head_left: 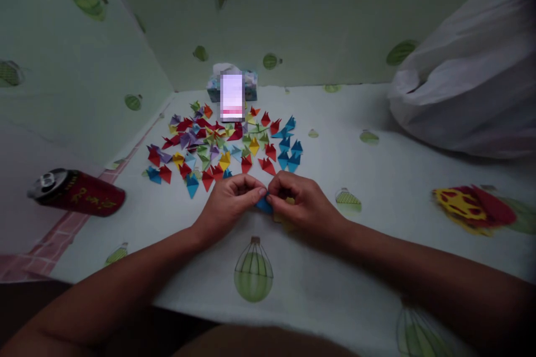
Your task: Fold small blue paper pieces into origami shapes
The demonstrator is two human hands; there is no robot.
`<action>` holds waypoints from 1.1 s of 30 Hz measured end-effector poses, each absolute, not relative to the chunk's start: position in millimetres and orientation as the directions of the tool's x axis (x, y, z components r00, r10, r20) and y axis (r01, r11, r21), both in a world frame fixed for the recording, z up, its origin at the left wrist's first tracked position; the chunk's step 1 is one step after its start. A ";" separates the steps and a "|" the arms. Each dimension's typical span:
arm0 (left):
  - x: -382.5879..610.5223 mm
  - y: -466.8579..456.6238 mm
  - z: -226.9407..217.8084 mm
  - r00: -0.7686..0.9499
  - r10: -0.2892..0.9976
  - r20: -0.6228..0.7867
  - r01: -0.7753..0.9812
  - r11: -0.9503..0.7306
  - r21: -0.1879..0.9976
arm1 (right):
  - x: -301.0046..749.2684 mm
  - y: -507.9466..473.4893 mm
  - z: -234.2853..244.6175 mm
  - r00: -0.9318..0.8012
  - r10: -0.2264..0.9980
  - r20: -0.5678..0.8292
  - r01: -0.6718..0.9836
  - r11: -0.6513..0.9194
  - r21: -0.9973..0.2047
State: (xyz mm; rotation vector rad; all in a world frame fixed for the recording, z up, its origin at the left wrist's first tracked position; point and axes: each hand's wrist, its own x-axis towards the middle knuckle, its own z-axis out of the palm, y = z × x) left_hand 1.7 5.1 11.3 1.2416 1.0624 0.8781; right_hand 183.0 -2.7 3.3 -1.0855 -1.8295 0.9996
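Note:
Between my two hands is a small piece of blue folded paper (263, 205), partly hidden by the fingers. My left hand (232, 201) pinches it from the left with thumb and forefinger. From the other side my right hand (299, 198) pinches it too, the two thumbs close together. Just beyond the hands lies a spread of several small origami cranes (211, 148) in red, blue, yellow, green and purple. A group of blue cranes (290, 150) stands at its right edge. Something yellowish shows beneath my right hand, too blurred to name.
A tissue box (251, 86) stands at the back with a lit phone (232, 95) leaning before it. On the left is a red can (84, 192). A white plastic bag (456, 83) fills the back right, and a red and yellow item (473, 209) lies in front of it.

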 end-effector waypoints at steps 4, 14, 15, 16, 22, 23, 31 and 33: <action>1.4 5.9 10.7 0.228 0.967 -0.115 0.068 0.102 0.992 | 182.6 -2.6 1.9 -0.323 0.941 0.100 0.216 0.176 -0.960; -1.4 9.6 10.7 0.283 0.958 -0.051 0.117 0.019 0.993 | 181.3 -1.4 3.2 -0.385 0.916 -0.109 -0.045 -0.136 -0.990; -1.1 9.2 11.8 0.297 0.953 -0.052 0.131 0.013 0.991 | 181.7 -1.5 2.6 -0.397 0.910 -0.118 -0.018 -0.136 -0.991; -0.8 8.8 12.6 0.306 0.950 -0.053 0.139 0.010 0.990 | 182.1 -1.8 2.0 -0.402 0.907 -0.126 0.006 -0.135 -0.991; -0.9 9.3 9.3 0.312 0.948 -0.061 0.109 0.028 0.994 | 182.8 -4.4 1.4 -0.345 0.936 -0.067 0.116 -0.029 -0.993; -1.1 9.9 8.2 0.313 0.948 -0.061 0.101 0.031 0.994 | 182.9 -4.4 1.5 -0.332 0.942 -0.044 0.143 0.004 -0.990; -1.4 12.7 6.5 0.387 0.904 -0.183 0.130 0.143 0.981 | 184.3 -2.0 0.8 -0.244 0.968 0.051 0.232 0.110 -0.966; -1.6 12.5 7.3 0.364 0.916 -0.168 0.125 0.130 0.984 | 184.2 -2.9 1.1 -0.249 0.967 0.047 0.211 0.102 -0.972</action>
